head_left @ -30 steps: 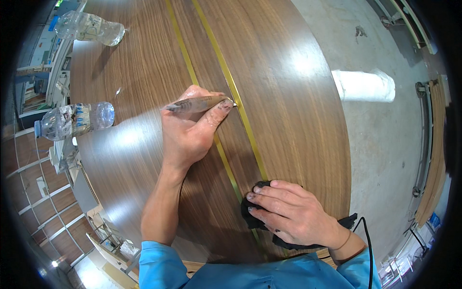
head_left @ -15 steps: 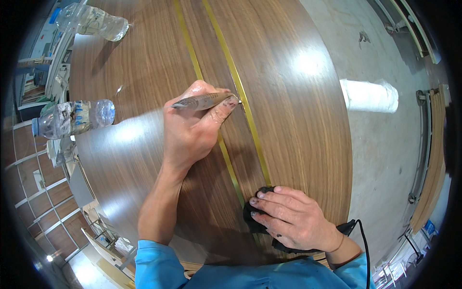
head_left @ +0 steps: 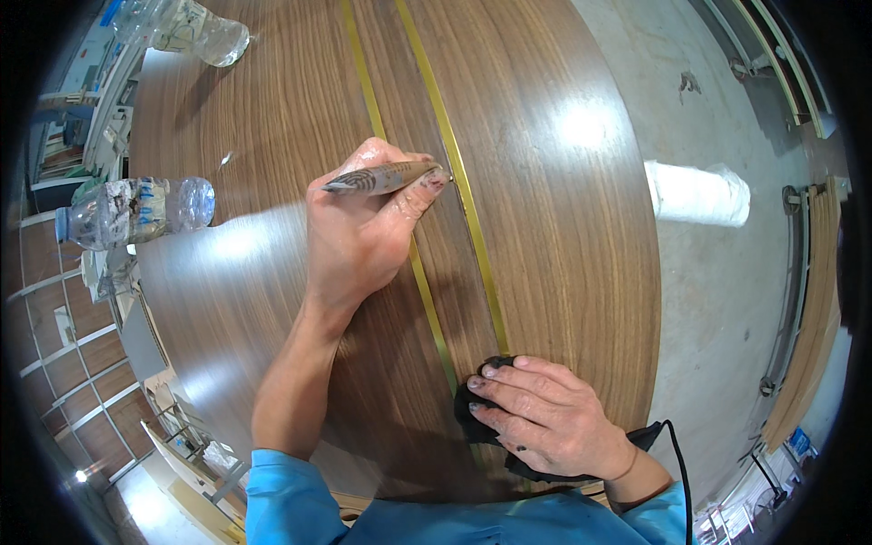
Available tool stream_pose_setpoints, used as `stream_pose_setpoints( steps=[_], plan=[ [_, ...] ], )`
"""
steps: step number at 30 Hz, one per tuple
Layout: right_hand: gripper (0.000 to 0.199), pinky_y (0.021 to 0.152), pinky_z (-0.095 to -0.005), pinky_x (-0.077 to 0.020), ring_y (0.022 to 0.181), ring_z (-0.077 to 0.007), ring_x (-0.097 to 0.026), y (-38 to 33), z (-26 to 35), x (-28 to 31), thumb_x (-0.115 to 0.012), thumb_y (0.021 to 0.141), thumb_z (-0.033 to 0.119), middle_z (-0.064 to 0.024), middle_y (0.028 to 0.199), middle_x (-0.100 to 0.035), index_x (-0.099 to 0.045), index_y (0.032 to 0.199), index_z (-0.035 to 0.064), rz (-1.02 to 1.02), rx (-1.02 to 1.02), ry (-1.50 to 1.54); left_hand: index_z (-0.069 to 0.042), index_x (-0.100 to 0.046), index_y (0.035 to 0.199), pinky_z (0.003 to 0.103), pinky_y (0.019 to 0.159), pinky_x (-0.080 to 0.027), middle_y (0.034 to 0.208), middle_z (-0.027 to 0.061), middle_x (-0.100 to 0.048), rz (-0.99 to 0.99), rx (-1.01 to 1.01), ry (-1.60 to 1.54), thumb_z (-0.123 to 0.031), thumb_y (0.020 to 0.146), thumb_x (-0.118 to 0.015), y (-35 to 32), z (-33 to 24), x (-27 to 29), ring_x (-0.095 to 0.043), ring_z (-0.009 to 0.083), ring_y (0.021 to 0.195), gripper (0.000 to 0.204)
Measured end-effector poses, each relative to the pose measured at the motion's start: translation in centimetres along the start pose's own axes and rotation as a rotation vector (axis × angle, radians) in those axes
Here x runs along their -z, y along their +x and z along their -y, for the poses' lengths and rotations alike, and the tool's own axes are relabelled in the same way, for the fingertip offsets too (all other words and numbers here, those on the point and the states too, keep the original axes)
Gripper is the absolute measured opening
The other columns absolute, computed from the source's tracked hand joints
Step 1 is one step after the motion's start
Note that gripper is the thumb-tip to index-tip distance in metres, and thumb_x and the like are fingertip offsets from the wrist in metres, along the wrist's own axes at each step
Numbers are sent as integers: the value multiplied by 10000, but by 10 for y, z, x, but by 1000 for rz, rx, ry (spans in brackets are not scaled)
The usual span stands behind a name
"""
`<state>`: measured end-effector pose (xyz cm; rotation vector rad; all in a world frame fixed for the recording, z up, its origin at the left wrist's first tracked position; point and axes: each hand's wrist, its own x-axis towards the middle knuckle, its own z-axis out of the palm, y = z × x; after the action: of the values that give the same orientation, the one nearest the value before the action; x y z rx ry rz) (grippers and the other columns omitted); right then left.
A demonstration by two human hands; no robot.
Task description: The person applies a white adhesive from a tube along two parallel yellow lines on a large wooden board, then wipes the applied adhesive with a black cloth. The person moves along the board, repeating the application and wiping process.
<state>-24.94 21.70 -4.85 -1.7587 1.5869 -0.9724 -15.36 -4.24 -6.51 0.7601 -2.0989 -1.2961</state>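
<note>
My left hand (head_left: 359, 227) grips a thin striped pen-like tool (head_left: 381, 178), its tip touching the glossy dark wood panel (head_left: 263, 291) beside the right one of two brass inlay strips (head_left: 454, 173). The left strip (head_left: 368, 86) runs under my hand. My right hand (head_left: 540, 418) presses flat on a black cloth (head_left: 477, 413) lying over the strips near the panel's front edge. A black cord (head_left: 677, 472) runs by my right wrist.
Two clear plastic bottles lie on the panel: one (head_left: 136, 211) at the left edge, another (head_left: 186, 27) at the far left corner. Bare concrete floor (head_left: 727, 300) is to the right, with a bright patch of light. Shelving and clutter stand at the left.
The view has shifted slightly; my left hand with the tool and my right hand on the cloth keep about the same places on the panel.
</note>
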Motion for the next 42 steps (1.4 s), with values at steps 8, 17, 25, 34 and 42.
stream_pose_setpoints(
  steps=[8, 17, 25, 34, 42],
  plan=[
    [280, 1171, -410, -476, 1284, -234, -655, 0, 0, 1, -745, 885, 124, -109, 1313, -729, -790, 1155, 65, 11, -10, 7, 29, -720, 986, 268, 734, -528, 848, 54, -727, -19, -12, 24, -52, 935, -809, 0, -1, -2, -651, 90, 810, 130],
    [276, 1176, -409, -472, 1289, -233, -654, -2, 1, 0, -749, 893, 120, -103, 1319, -730, -791, 1162, 73, 17, -27, 21, 29, -729, 986, 267, 726, -519, 845, 46, -720, -21, -43, 105, -69, 956, -790, 2, -1, -3, -639, 86, 795, 119],
    [310, 1162, -444, -478, 1291, -279, -645, -1, 0, 5, -786, 869, 185, -145, 1336, -703, -773, 1143, 41, 45, -5, 41, 31, -728, 994, 262, 783, -512, 895, 40, -719, 21, 29, 107, -96, 979, -774, 1, -2, 0, -641, 105, 832, 136],
    [288, 939, -443, -606, 1084, -376, -734, -13, -2, 13, -802, 759, 73, -215, 1291, -699, -748, 1032, -3, -378, 22, 323, 22, -717, 959, 273, 711, -510, 888, 24, -735, -118, 102, -307, -101, 996, -741, -5, 1, 10, -660, 108, 807, 130],
    [360, 1070, -461, -445, 1289, -388, -566, 38, -21, 45, -755, 823, 61, -209, 1383, -625, -731, 1182, 40, -365, -120, -389, -53, -721, 953, 226, 526, -319, 723, -57, -585, -305, 134, -462, -219, 995, -751, 1, 5, 10, -459, 27, 590, 174]
  ],
)
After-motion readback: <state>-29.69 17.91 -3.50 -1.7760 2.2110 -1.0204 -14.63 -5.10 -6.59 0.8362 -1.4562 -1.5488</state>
